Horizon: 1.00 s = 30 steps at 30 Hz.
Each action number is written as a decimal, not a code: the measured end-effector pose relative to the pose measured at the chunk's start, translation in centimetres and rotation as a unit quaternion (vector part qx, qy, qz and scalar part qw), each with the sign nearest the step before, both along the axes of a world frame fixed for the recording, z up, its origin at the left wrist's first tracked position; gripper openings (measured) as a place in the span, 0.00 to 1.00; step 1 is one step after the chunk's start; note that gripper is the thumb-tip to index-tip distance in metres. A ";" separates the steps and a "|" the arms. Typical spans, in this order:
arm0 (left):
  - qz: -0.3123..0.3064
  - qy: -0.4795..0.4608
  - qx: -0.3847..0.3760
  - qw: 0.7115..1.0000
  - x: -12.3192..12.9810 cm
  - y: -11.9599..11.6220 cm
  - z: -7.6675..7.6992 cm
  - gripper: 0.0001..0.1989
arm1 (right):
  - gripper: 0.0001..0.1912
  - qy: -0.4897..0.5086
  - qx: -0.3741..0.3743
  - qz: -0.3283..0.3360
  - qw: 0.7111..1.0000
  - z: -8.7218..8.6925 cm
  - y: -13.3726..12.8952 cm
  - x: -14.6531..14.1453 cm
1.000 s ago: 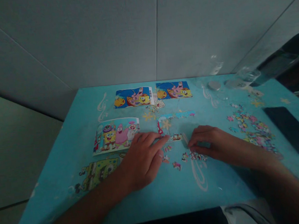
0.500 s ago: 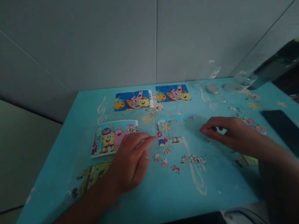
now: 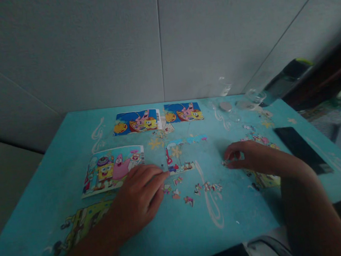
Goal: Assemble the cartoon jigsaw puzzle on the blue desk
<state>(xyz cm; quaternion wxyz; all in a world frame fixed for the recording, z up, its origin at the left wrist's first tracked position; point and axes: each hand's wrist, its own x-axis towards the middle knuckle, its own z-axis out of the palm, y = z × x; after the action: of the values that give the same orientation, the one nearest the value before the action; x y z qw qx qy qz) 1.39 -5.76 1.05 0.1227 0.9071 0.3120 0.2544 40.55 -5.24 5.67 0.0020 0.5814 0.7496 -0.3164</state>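
Observation:
Jigsaw edge sections (image 3: 168,156) joined in a C shape lie mid-table. My left hand (image 3: 142,196) rests at their lower left corner, index finger stretched and touching that edge or the table beside it, holding nothing. To the right, my right hand (image 3: 250,157) pinches a small puzzle piece (image 3: 223,163) at table level between thumb and fingers. Loose puzzle pieces (image 3: 188,200) and a short row of pieces (image 3: 212,187) lie below the sections. Left of them is a picture card (image 3: 117,166) with cartoon figures, its lower right corner hidden by my left hand.
Two blue picture cards (image 3: 137,122) lie at the back. A yellow cartoon picture (image 3: 85,219) is partly under my left forearm. Behind my right hand are a pile of pieces (image 3: 257,138) and a dark phone-like slab (image 3: 302,150). Clear containers (image 3: 255,96) stand at back right.
The view has turned slightly right, so the table appears farther left. My right hand has come down onto a loose piece and now pinches it. The left hand stays by the corner.

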 end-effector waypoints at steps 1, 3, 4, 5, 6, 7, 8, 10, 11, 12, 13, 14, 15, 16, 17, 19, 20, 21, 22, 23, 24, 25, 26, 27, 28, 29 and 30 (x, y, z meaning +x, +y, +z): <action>-0.001 0.000 -0.002 1.000 0.0 0.0 0.0 0.16 | 0.12 -0.001 0.001 0.001 1.000 -0.1 0.0 -0.1; -0.001 0.000 -0.002 1.000 0.0 -0.1 0.1 0.16 | 0.12 -0.001 0.003 -0.001 1.000 -0.2 0.0 -0.2; 0.000 0.000 -0.002 1.000 0.0 -0.1 0.1 0.16 | 0.12 -0.001 0.005 -0.002 1.000 -0.2 0.1 -0.3; 0.000 0.000 -0.001 1.000 0.0 -0.1 0.2 0.16 | 0.12 -0.003 0.008 -0.004 1.000 -0.3 0.1 -0.3; 0.000 0.000 0.000 1.000 0.1 -0.1 0.2 0.16 | 0.12 -0.004 0.012 -0.003 1.000 -0.4 0.1 -0.4; -0.001 -0.001 0.003 1.000 0.1 -0.1 0.2 0.16 | 0.12 -0.006 0.018 -0.002 1.000 -0.5 0.2 -0.6; -0.003 -0.001 0.004 1.000 0.1 -0.1 0.2 0.15 | 0.11 -0.005 0.025 0.000 1.000 -0.6 0.2 -0.7; -0.004 -0.003 0.005 1.000 0.1 -0.1 0.2 0.15 | 0.10 0.000 0.040 0.004 0.999 -0.7 0.3 -1.1; -0.004 -0.003 0.005 1.000 0.1 -0.2 0.2 0.15 | 0.10 0.006 0.048 0.005 0.999 -0.7 0.3 -1.4; -0.004 -0.002 0.006 1.000 0.2 -0.2 0.1 0.15 | 0.10 0.010 0.055 0.005 0.998 -0.6 0.3 -1.7; -0.004 -0.001 0.007 1.000 0.2 -0.2 0.1 0.14 | 0.10 0.014 0.061 0.003 0.998 -0.6 0.3 -2.1; -0.004 0.000 0.008 1.000 0.2 -0.3 0.2 0.14 | 0.09 0.018 0.066 0.004 0.998 -0.5 0.3 -2.4; -0.005 0.001 0.008 1.000 0.2 -0.3 0.2 0.14 | 0.09 0.021 0.072 0.004 0.997 -0.4 0.3 -2.8; -0.005 0.002 0.007 1.000 0.3 -0.3 0.2 0.14 | 0.09 0.024 0.077 0.006 0.997 -0.3 0.3 -3.1; -0.005 0.003 0.005 1.000 0.3 -0.3 0.2 0.14 | 0.09 0.027 0.081 0.008 0.996 -0.2 0.3 -3.4; -0.007 0.003 0.001 1.000 0.3 -0.3 0.3 0.14 | 0.08 0.033 0.084 0.013 0.996 -0.1 0.3 -3.8; -0.006 0.003 0.000 1.000 0.3 -0.3 0.3 0.15 | 0.08 0.035 0.084 0.015 0.996 0.0 0.3 -3.9; -0.006 0.003 0.001 1.000 0.3 -0.3 0.3 0.15 | 0.09 0.038 0.083 0.017 0.996 0.0 0.3 -3.9; -0.006 0.005 0.002 1.000 0.3 -0.3 0.2 0.15 | 0.09 0.041 0.083 0.019 0.995 0.0 0.3 -3.9; -0.005 0.005 0.004 1.000 0.3 -0.3 0.2 0.14 | 0.09 0.042 0.086 0.017 0.995 -0.1 0.3 -3.7; -0.005 0.005 0.007 1.000 0.3 -0.3 0.2 0.14 | 0.10 0.042 0.091 0.012 0.995 -0.1 0.3 -3.5; -0.005 0.003 0.010 1.000 0.3 -0.3 0.2 0.14 | 0.10 0.038 0.099 0.004 0.994 -0.1 0.3 -3.2; -0.007 0.001 0.012 1.000 0.3 -0.3 0.2 0.15 | 0.10 0.034 0.106 -0.007 0.994 -0.1 0.3 -3.0; -0.008 0.000 0.012 1.000 0.3 -0.3 0.2 0.15 | 0.10 0.030 0.112 -0.018 0.993 -0.2 0.4 -2.7; -0.009 -0.001 0.011 1.000 0.3 -0.3 0.2 0.15 | 0.10 0.027 0.116 -0.027 0.993 -0.2 0.4 -2.4; -0.010 -0.002 0.010 1.000 0.3 -0.3 0.2 0.15 | 0.10 0.027 0.116 -0.032 0.992 -0.3 0.5 -2.1; -0.010 -0.003 0.010 1.000 0.3 -0.3 0.2 0.14 | 0.10 0.029 0.113 -0.033 0.993 -0.4 0.5 -1.9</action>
<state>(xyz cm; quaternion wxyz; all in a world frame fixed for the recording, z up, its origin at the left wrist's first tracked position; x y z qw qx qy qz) 1.68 -6.05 1.22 0.1174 0.9108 0.2997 0.2586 38.62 -4.74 5.31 -0.0960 0.5929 0.7606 -0.2465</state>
